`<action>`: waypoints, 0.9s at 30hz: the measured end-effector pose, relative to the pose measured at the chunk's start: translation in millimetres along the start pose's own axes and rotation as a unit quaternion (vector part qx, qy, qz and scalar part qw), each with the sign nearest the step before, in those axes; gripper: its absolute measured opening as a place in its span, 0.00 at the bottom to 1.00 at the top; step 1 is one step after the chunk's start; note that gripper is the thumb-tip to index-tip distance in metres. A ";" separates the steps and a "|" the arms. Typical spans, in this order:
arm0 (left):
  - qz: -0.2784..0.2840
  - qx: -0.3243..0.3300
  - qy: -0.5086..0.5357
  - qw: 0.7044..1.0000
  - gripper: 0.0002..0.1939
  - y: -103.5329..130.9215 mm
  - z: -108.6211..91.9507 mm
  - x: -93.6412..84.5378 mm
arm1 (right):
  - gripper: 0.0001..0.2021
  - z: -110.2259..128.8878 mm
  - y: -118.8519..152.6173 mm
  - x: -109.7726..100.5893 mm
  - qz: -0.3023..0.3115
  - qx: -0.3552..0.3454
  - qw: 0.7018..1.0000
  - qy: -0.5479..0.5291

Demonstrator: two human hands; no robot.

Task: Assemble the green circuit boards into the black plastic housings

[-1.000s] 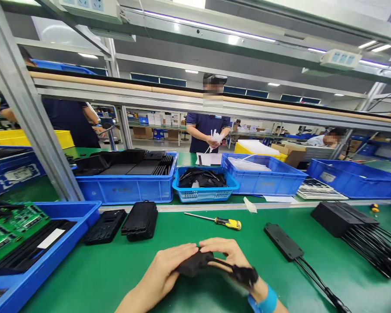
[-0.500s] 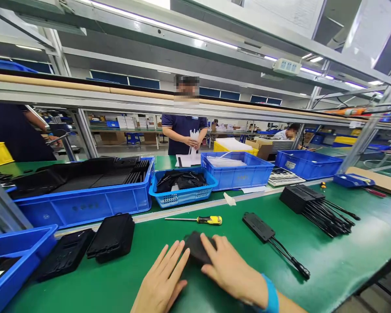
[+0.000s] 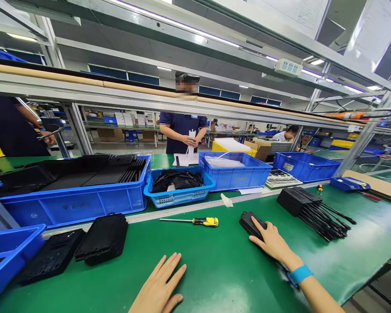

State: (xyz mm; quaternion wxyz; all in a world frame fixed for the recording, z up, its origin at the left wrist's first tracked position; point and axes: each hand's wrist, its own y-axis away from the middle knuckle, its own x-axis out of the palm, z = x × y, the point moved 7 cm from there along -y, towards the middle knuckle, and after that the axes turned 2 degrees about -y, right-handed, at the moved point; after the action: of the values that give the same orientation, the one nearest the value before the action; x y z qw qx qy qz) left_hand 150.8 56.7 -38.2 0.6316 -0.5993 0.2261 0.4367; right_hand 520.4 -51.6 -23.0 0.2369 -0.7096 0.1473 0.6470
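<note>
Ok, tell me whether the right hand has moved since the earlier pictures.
Yes: the right hand has moved rightward, away from the screwdriver, onto a black case.

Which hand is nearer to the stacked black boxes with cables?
Right. The right hand touches a black case left of the stacked boxes; the left hand is farther left.

A broad stretch of green desk is free between the left hand and the right hand. Ahead, a yellow-handled screwdriver lies crosswise, with a row of blue bins behind it. Black casings block the left; stacked cabled boxes, the right.
</note>
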 end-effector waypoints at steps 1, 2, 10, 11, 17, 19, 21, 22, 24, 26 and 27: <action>0.001 0.003 -0.002 1.000 0.27 0.4 1.0 0.4 | 0.33 0.4 -0.4 -0.8 0.008 0.001 1.000 -0.001; 0.000 0.005 -0.001 1.000 0.27 0.3 1.7 0.0 | 0.35 1.0 -2.4 -2.9 0.014 0.002 1.000 -0.001; -0.003 -0.005 0.041 0.999 0.32 -1.0 8.5 1.0 | 0.14 21.9 -105.2 -36.8 0.065 -0.053 0.994 -0.065; -0.019 0.002 0.037 0.999 0.32 -0.7 8.8 -0.3 | 0.13 24.6 -123.9 -37.2 0.079 -0.056 0.992 -0.075; -0.037 0.043 -0.037 0.998 0.22 -52.0 15.9 -21.4 | 0.15 22.7 -199.6 -19.4 0.135 -0.039 0.986 -0.094; -0.010 0.032 -0.058 0.998 0.23 -103.3 26.6 -25.6 | 0.14 16.7 -208.6 -9.6 0.144 -0.036 0.985 -0.092; 0.024 0.029 -0.080 0.996 0.24 -168.7 39.7 -20.2 | 0.15 10.4 -211.9 -0.4 0.146 -0.038 0.984 -0.092; 0.037 0.021 -0.084 0.996 0.24 -204.2 48.0 -14.0 | 0.15 7.4 -212.1 3.6 0.145 -0.040 0.984 -0.093; 0.074 -0.028 -0.086 0.993 0.24 -273.4 70.0 6.5 | 0.14 2.0 -210.8 10.0 0.138 -0.048 0.984 -0.097; 0.082 -0.036 -0.086 0.992 0.22 -333.2 85.7 30.1 | 0.14 -3.2 -209.2 14.4 0.127 -0.059 0.985 -0.105; 0.087 -0.043 -0.085 0.992 0.21 -357.3 93.8 42.7 | 0.13 -5.8 -208.7 16.0 0.122 -0.064 0.984 -0.110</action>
State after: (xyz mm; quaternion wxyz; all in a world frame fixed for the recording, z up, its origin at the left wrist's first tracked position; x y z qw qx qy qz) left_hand 444.5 193.8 144.0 0.5820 -0.5649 0.2040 0.5482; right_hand 634.8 123.1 -8.2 0.1251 -0.6248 0.1642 0.7530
